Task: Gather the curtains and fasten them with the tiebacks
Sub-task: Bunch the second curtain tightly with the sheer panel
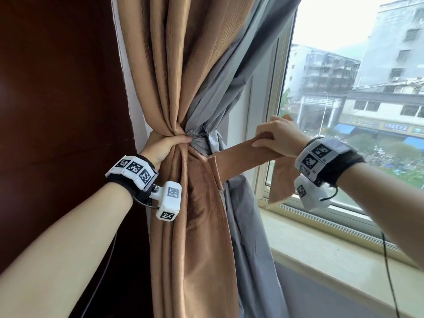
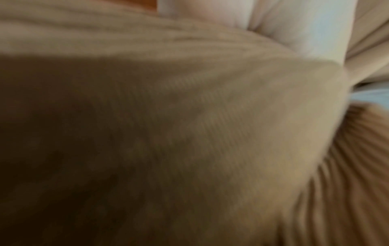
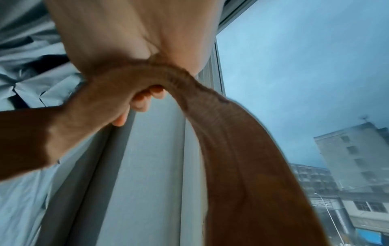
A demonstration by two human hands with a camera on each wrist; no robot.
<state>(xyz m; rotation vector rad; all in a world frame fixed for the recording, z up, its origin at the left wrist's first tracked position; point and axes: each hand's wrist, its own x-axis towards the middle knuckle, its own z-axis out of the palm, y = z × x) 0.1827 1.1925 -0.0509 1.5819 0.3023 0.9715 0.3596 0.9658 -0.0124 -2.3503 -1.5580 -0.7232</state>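
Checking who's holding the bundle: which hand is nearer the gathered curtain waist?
Left. The left hand grips the curtain right at its gathered waist. The right hand is off toward the window, holding the tieback away from the bundle.

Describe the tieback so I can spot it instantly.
Start at the window, then the curtains bunched at its left edge. The tieback is the flat tan strip running rightward from that bunch into the right hand. Unlike the hanging curtain folds, it is narrow and stretched sideways.

Fingers [image 3: 145, 99] curled round tieback [image 3: 231, 141]
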